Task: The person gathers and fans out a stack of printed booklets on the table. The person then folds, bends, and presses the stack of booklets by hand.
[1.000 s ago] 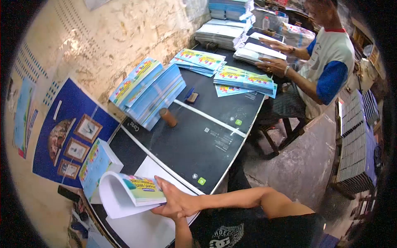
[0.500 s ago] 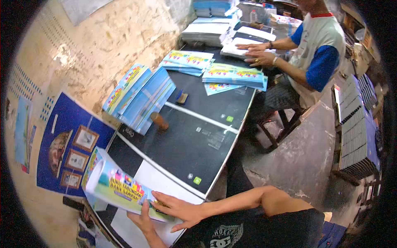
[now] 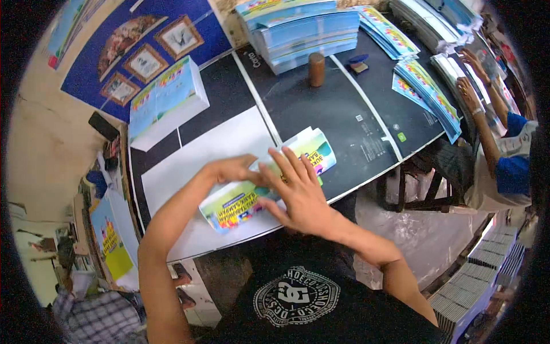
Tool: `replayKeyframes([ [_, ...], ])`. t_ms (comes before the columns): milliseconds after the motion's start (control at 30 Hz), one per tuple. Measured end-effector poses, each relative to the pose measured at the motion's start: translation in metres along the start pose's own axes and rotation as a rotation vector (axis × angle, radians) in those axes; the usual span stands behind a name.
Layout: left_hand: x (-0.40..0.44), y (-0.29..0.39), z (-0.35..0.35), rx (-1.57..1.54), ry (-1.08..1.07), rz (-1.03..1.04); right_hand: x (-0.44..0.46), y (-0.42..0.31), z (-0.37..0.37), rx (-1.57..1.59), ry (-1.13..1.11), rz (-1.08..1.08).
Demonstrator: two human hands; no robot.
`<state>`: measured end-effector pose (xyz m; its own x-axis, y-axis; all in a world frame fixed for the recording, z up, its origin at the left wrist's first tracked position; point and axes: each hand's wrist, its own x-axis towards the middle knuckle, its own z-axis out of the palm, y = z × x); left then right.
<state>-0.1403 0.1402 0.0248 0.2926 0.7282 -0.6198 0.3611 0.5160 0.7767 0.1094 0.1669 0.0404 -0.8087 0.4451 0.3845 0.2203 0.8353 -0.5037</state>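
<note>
The fingers (image 3: 282, 165) of the right hand (image 3: 302, 203) are unclenched and spread, laid palm-down across the middle of the booklet (image 3: 232, 207), with the thumb pointing to the left. The left hand (image 3: 230, 169) is bent over the booklet's upper edge, just beside the right; its fingertips are partly hidden, so whether they grasp anything I cannot tell. The booklet lies slantwise at the centre of the frame, its printed cover showing at both ends. Its left part is over a white sheet (image 3: 223, 137), and its right end reaches over the bare black desk (image 3: 355, 123). Above it, toward the top of the frame, a brown cylinder (image 3: 316, 70) stands upright, with a small blue-and-tan block (image 3: 359, 65) to its right and a tall blue stack (image 3: 309, 35) behind. In the upper left, a thick pile (image 3: 163, 103) with a printed top stands near framed pictures (image 3: 180, 38) on a blue board (image 3: 203, 14). Two fanned bundles lie in the upper right, the nearer one (image 3: 429, 97) along the desk's edge. Beyond it, a co-worker's hands (image 3: 469, 94) are at some white paper (image 3: 450, 69). Grey stacks (image 3: 475, 275) fill the lower right; plaid cloth (image 3: 94, 318) shows lower left.
</note>
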Motion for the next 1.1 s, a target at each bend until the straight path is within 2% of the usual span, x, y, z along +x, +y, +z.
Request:
replayKeyframes([
  [33,0.012,-0.004,-0.013,0.205,-0.059,0.023,0.006,0.005,0.006,-0.025,-0.005,0.012],
  [67,0.013,-0.003,-0.019,0.216,-0.021,0.014,0.014,0.010,0.013,-0.057,0.007,0.012],
  [133,0.026,-0.031,-0.031,0.277,0.110,0.238,0.030,0.022,0.028,-0.123,0.033,0.008],
  [200,0.027,-0.001,-0.039,0.345,-0.102,0.030,0.040,0.032,0.042,-0.214,0.025,0.000],
  [267,0.011,0.025,-0.037,0.449,0.010,-0.063,0.043,0.036,0.051,-0.285,0.008,-0.016],
  [367,-0.001,0.043,-0.038,0.590,0.044,-0.120,0.044,0.037,0.056,-0.297,-0.006,-0.022],
  [467,0.003,0.018,-0.044,0.777,0.221,0.064,0.053,0.040,0.058,-0.279,0.027,-0.027],
  [500,0.003,0.015,-0.049,0.758,0.221,0.008,0.057,0.042,0.060,-0.277,0.045,-0.024],
  [633,-0.001,0.003,-0.060,0.578,0.295,0.017,0.077,0.045,0.062,-0.285,0.041,-0.028],
  [767,-0.010,0.022,-0.065,0.565,0.281,-0.038,0.089,0.051,0.067,-0.262,0.028,-0.032],
  [867,0.000,0.004,-0.076,0.630,0.418,0.097,0.100,0.056,0.071,-0.207,0.025,-0.014],
  [1000,-0.020,0.011,-0.063,0.685,0.585,0.025,0.105,0.070,0.082,-0.180,0.046,0.016],
  [1100,-0.042,0.018,-0.026,0.647,0.823,0.217,0.108,0.074,0.083,-0.159,0.034,0.030],
])
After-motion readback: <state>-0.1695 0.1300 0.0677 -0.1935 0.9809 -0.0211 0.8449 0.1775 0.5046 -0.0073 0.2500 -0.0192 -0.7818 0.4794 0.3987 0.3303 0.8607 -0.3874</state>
